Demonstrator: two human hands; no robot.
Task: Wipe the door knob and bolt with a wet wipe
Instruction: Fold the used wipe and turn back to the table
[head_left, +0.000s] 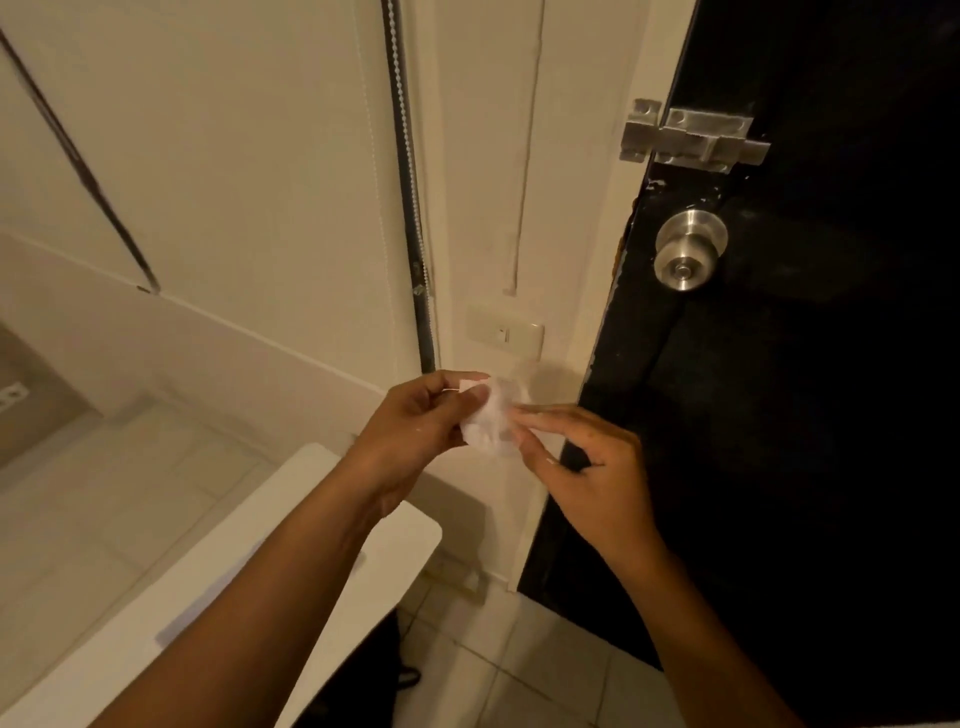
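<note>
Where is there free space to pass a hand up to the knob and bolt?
The black door is bare below the knob, so the right hand has an open path upward. It is crowded between the knob and the bolt, which sit close together near the door edge. Both hands hold the wet wipe; left hand.

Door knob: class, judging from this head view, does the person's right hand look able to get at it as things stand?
Probably yes. The door knob sits uncovered on the dark door, above the right hand, with nothing between them. That hand, with the left hand, is busy holding the wet wipe.
</note>
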